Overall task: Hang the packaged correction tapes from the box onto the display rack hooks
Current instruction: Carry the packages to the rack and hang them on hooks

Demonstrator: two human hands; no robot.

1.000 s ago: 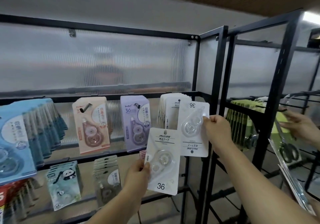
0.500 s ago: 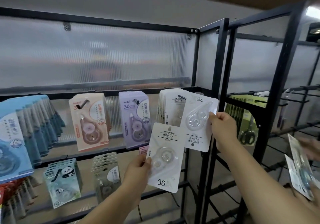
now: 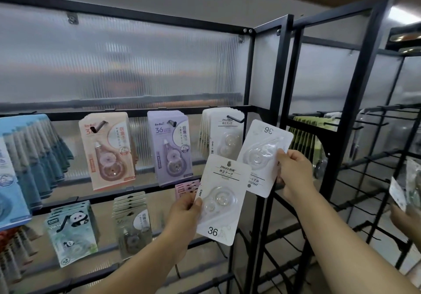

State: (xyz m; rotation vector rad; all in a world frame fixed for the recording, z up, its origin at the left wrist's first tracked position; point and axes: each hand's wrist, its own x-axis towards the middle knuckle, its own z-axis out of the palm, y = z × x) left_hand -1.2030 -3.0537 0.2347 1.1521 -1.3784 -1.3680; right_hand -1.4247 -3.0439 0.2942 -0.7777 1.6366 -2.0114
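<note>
- My left hand pinches the upright pack by its left edge. The thumb is on the front and the other fingers are hidden behind the card. Held that low, the hang hole at the top stays free for a hook.
- My right hand grips the upside-down pack by its right edge, fingers curled round the card. Its "36" reads inverted at the top and the hang hole points down, so I judge it needs turning over before it can go on.
- Both packs are in the air in front of the display rack, near the right end of its upper rail, beside the right corner post. The cards overlap a little, with the upright one in front.
- The hook at that end of the rail carries a hanging stack of the same white packs, which is why I hold mine here. Its tip sits just above and left of the upside-down pack, apparently not touching it.
- Further left on the rail, the purple packs and peach packs hang on their own hooks, one colour to each hook.
- The box is out of view.
</note>
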